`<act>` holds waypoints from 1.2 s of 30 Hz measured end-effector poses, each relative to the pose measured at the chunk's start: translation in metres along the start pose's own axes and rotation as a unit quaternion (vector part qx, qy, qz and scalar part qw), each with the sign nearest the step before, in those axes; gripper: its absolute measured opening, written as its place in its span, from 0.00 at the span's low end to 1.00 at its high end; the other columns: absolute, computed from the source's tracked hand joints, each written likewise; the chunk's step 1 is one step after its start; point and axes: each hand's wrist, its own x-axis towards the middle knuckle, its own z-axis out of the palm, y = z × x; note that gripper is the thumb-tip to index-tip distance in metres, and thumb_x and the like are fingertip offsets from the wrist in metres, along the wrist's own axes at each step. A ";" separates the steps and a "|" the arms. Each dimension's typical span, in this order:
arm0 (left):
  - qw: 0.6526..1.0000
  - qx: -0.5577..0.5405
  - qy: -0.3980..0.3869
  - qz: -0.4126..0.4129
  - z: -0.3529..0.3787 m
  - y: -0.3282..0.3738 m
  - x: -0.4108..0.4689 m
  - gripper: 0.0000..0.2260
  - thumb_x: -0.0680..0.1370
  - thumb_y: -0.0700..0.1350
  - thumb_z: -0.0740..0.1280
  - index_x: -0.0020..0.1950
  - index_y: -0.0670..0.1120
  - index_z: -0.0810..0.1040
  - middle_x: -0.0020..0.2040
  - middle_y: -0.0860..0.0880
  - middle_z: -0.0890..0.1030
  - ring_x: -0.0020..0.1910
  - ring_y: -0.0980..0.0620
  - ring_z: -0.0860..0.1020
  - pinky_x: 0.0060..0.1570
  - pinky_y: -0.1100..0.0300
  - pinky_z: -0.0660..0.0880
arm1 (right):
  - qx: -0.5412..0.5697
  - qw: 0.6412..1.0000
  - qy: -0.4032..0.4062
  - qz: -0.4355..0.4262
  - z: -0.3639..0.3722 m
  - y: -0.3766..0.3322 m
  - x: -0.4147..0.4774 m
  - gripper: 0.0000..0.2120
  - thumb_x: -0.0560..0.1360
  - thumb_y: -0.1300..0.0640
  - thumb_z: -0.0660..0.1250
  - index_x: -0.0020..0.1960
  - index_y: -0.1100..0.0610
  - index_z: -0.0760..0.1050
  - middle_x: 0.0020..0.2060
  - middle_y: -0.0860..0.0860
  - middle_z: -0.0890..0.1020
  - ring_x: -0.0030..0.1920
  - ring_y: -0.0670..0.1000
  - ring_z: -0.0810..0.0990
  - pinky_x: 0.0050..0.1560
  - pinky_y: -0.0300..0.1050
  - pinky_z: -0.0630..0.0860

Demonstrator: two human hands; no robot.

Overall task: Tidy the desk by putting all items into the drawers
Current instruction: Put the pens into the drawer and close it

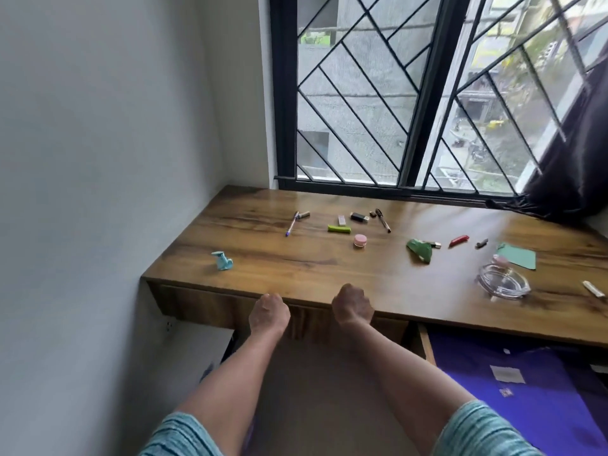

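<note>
A wooden desk [296, 268] stands under a window. My left hand [268, 312] and my right hand [352, 307] are side by side at its front edge, fingers curled over the top of the left drawer front [204, 302], fingertips hidden. Loose on the desk lie a blue paper figure [222, 261], a blue pen [292, 223], a green stick [339, 229], a pink jar [360, 240], a black lighter [359, 217], a black pen [383, 220], crumpled green paper [419, 250], a red piece [459, 240], a green card [518, 256] and a glass ashtray [503, 281].
The right drawer [427, 343] stands pulled out, with purple sheets [526, 390] inside. A white wall [98, 159] closes the left side. A dark curtain [575, 159] hangs at the far right over the desk's back corner. A white stick [594, 288] lies near the right edge.
</note>
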 end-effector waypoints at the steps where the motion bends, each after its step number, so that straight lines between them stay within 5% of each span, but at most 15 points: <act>1: 1.000 0.000 -0.004 0.003 -0.001 0.004 0.014 0.14 0.80 0.42 0.56 0.58 0.40 0.78 0.59 0.42 0.79 0.58 0.44 0.78 0.55 0.54 0.76 | 0.009 1.000 0.001 0.008 0.001 -0.003 0.016 0.13 0.78 0.61 0.57 0.58 0.59 0.76 0.55 0.57 0.80 0.56 0.58 0.80 0.52 0.49 0.76; 23: 0.999 -0.016 -0.013 -0.029 0.000 0.110 0.296 0.13 0.80 0.40 0.59 0.60 0.39 0.79 0.59 0.40 0.80 0.59 0.41 0.79 0.54 0.54 0.76 | 0.105 0.971 0.142 0.162 -0.015 0.023 0.320 0.16 0.78 0.58 0.53 0.58 0.62 0.75 0.55 0.62 0.79 0.56 0.63 0.78 0.54 0.53 0.73; 36: 0.997 -0.041 -0.046 -0.050 0.017 0.135 0.380 0.15 0.76 0.47 0.70 0.58 0.40 0.78 0.57 0.39 0.79 0.58 0.39 0.78 0.53 0.51 0.75 | -0.069 0.988 0.043 0.129 -0.026 0.017 0.416 0.18 0.78 0.66 0.54 0.65 0.61 0.73 0.62 0.60 0.74 0.64 0.61 0.72 0.61 0.52 0.72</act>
